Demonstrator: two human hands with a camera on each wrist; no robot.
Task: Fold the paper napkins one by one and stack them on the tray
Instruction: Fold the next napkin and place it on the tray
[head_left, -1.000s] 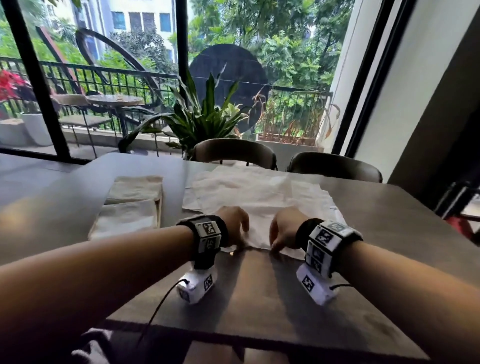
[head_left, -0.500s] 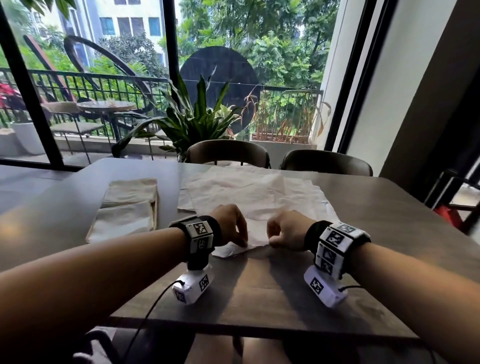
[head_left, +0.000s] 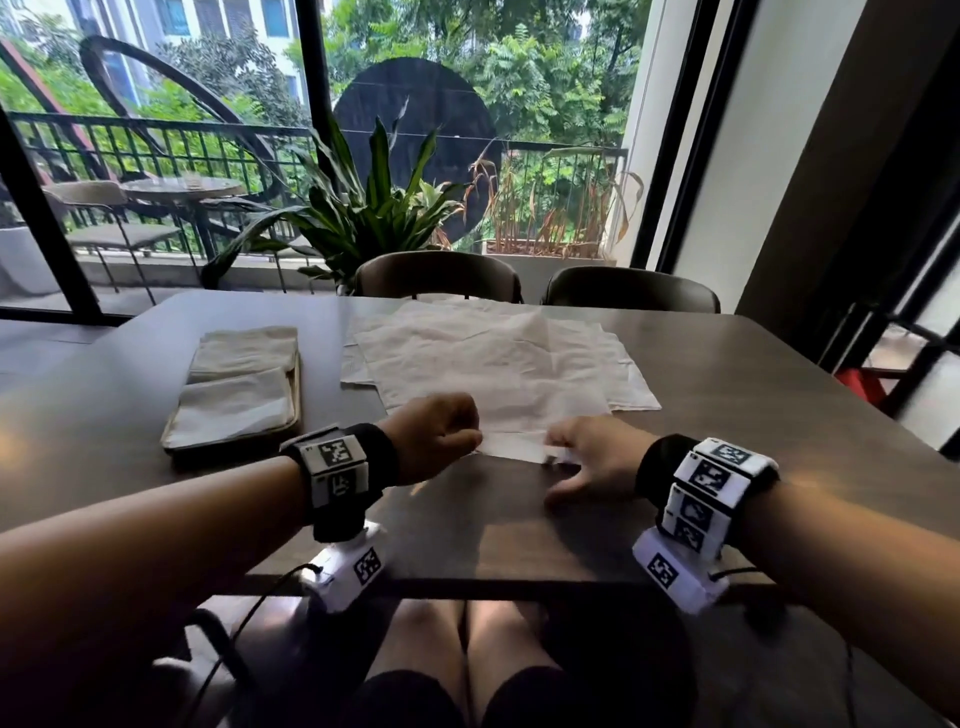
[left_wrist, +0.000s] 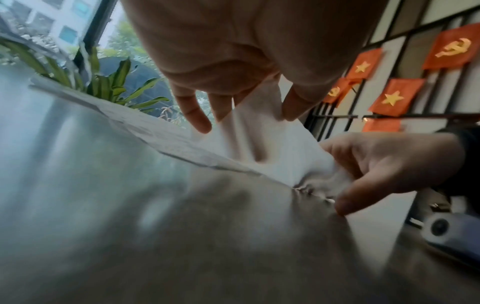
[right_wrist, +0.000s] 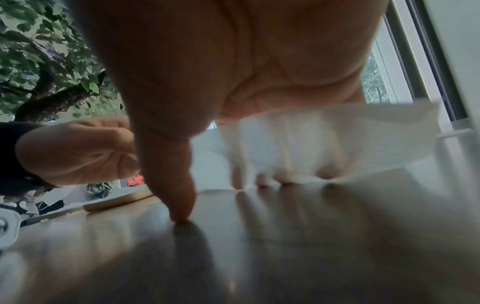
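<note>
Napkins (head_left: 498, 358), unfolded, lie in a loose overlapping pile mid-table (head_left: 779, 415), flat, corners fanned out at slightly diff angles; pile's long axis runs roughly L–R across table. Near edge of top sheet is lifted off the surface, held betw both hands. Left hand (head_left: 434, 434) w/ fingers curled, pinching the near-left edge of that sheet; in left wrist view the paper passes betw thumb and fingers. Right hand (head_left: 592, 457) at the near-right edge: thumb (right_wrist: 182, 197) tip pressed down on bare tabletop, fingers tucked under/behind the raised paper, gripping it (blurred, exact finger lay can't tell). Hands close together, not touching.

Tray (head_left: 293, 415) sits to left of pile, well apart from it, long axis pointing away from the person; folded napkins (head_left: 239, 384) stacked on it. Two chairs (head_left: 436, 275) at far side, potted plant (head_left: 363, 208) behind them by window. Nothing lies betw pile and tray.
</note>
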